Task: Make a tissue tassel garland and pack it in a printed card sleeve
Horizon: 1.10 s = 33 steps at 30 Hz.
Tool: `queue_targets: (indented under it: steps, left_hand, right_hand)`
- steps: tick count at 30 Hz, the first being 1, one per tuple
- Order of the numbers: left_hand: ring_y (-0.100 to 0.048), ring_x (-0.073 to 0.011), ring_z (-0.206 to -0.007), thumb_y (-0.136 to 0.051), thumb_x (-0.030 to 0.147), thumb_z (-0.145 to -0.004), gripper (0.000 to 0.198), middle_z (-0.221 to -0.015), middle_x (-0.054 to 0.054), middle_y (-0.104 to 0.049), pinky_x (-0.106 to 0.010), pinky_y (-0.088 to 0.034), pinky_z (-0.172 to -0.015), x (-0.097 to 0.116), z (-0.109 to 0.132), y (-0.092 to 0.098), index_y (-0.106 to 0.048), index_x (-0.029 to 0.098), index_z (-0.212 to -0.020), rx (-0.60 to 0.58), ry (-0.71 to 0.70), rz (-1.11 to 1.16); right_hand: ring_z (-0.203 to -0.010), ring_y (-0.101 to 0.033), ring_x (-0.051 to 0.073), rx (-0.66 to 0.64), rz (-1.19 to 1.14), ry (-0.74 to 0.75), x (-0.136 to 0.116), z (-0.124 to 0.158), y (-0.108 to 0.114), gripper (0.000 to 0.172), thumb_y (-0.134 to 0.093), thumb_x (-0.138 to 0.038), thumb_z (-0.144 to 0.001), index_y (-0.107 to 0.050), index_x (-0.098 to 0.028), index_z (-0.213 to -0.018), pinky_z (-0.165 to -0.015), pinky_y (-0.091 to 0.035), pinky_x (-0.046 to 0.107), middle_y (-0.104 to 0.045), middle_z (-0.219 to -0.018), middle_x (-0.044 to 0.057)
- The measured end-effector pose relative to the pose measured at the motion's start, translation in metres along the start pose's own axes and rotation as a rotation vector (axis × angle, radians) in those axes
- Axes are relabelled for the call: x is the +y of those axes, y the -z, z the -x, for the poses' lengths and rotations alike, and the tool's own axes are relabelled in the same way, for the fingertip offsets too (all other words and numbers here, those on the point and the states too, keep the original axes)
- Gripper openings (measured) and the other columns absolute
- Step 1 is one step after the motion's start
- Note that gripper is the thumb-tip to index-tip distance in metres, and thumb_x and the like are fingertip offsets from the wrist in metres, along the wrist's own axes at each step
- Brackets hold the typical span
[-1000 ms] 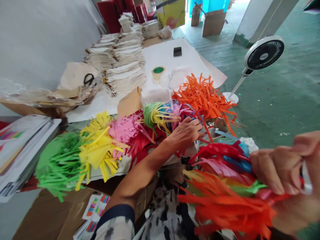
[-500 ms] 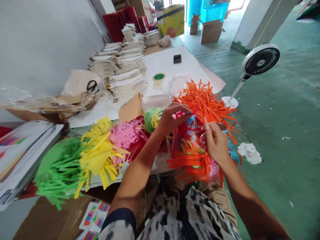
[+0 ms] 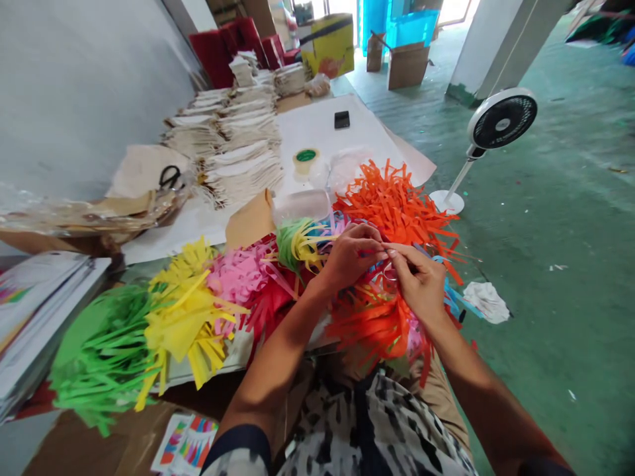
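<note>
My left hand and my right hand meet fingertip to fingertip over a heap of fringed paper tassels. Both are closed in a pinch, and what lies between the fingertips is too small to make out. A thin pale loop hangs just under the right fingers. Below the hands droops an orange tassel near my lap. Behind them spreads a larger orange tassel. Left of my left hand lie green-and-yellow strips, a pink tassel, a yellow tassel and a green tassel.
Farther back on the table are stacked off-white bundles, a tape roll, a dark phone-like object and black-handled scissors. A brown paper piece lies nearer. On the right stands a fan; crumpled white paper is on the floor.
My hands were apart; now their fingertips touch, the right having come left to the left one. The pale strand in my right pinch no longer shows. The view has shifted slightly right.
</note>
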<state>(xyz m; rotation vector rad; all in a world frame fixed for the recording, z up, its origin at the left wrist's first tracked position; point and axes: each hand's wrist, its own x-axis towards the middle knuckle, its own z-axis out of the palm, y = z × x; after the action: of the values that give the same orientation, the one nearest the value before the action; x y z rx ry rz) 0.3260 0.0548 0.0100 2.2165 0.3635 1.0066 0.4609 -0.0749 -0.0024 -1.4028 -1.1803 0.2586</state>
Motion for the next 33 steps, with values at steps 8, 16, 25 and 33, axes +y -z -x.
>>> queue_targets:
  steps: [8,16,25,33]
  left_hand:
    - [-0.066,-0.0238,-0.11,-0.079,0.029,-0.093,0.018,-0.112,-0.007,-0.077,-0.04,-0.05,-0.101,0.021,0.004,-0.006,-0.078,0.023,-0.11,0.038,-0.074,-0.265]
    - [-0.071,-0.0201,-0.096,-0.071,0.03,-0.101,0.012,-0.102,-0.003,-0.084,-0.038,-0.051,-0.096,0.029,0.001,-0.02,-0.081,0.026,-0.106,0.16,-0.037,-0.225]
    - [-0.075,-0.0186,-0.084,-0.083,0.032,-0.09,0.01,-0.092,-0.004,-0.084,-0.035,-0.056,-0.085,0.02,0.0,-0.014,-0.085,0.023,-0.095,0.098,0.084,0.018]
    - [-0.076,-0.018,-0.081,-0.087,0.043,-0.085,0.023,-0.093,-0.006,-0.085,-0.032,-0.059,-0.078,0.018,0.005,-0.012,-0.087,0.023,-0.096,0.087,0.238,0.309]
  right_hand:
    - [-0.055,-0.061,0.013,0.19,-0.076,-0.089,-0.003,-0.002,0.005,0.023,-0.067,-0.04,-0.102,-0.083,-0.023,-0.104,-0.055,-0.046,0.026,-0.072,-0.068,-0.002]
    - [-0.052,-0.057,0.013,0.241,-0.098,-0.098,-0.006,-0.003,0.003,0.024,-0.067,-0.042,-0.101,-0.084,-0.025,-0.106,-0.053,-0.043,0.026,-0.07,-0.065,-0.003]
    - [-0.052,-0.059,0.013,0.15,-0.088,-0.125,-0.001,-0.001,0.003,0.025,-0.07,-0.041,-0.098,-0.085,-0.025,-0.111,-0.05,-0.047,0.026,-0.074,-0.069,-0.001]
    - [-0.053,-0.064,0.014,0.116,-0.111,-0.125,0.002,-0.001,0.003,0.023,-0.071,-0.041,-0.099,-0.085,-0.025,-0.108,-0.051,-0.05,0.026,-0.074,-0.067,-0.001]
